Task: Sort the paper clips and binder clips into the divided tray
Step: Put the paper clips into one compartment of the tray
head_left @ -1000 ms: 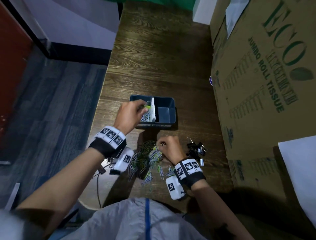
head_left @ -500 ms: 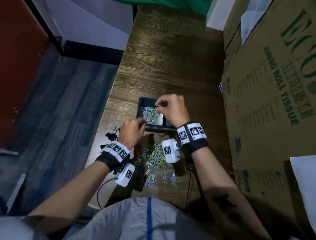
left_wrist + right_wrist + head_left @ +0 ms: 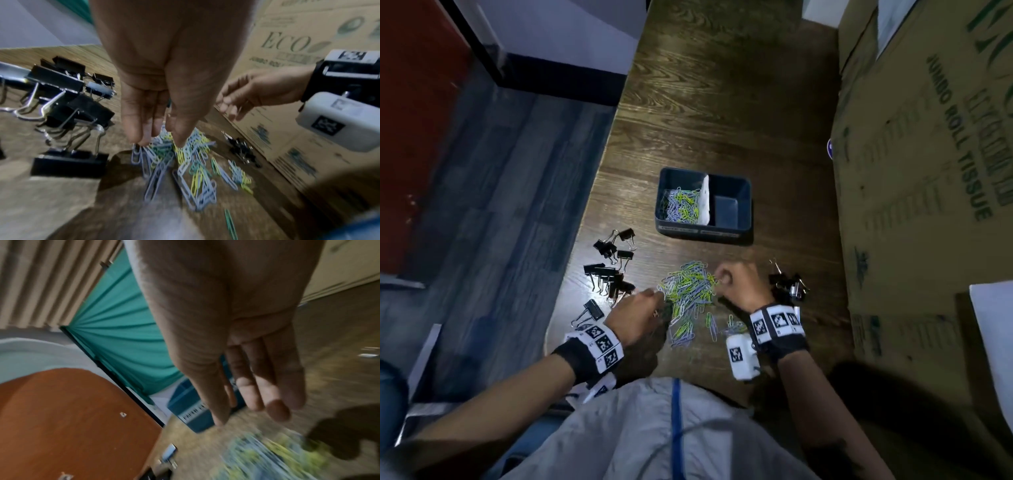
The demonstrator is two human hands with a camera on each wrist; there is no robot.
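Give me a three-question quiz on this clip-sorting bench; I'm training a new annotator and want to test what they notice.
1. True or false: the right compartment of the divided tray already holds binder clips.
2. Multiple choice: the loose paper clips lie (A) between the two hands, (B) left of the left hand, (C) behind the tray.
3. Fill in: black binder clips lie in ___ separate groups, one on the left and one beyond the right hand.

Key: 1 false, it is empty; only the left compartment holds paper clips. 2 A. 3 two.
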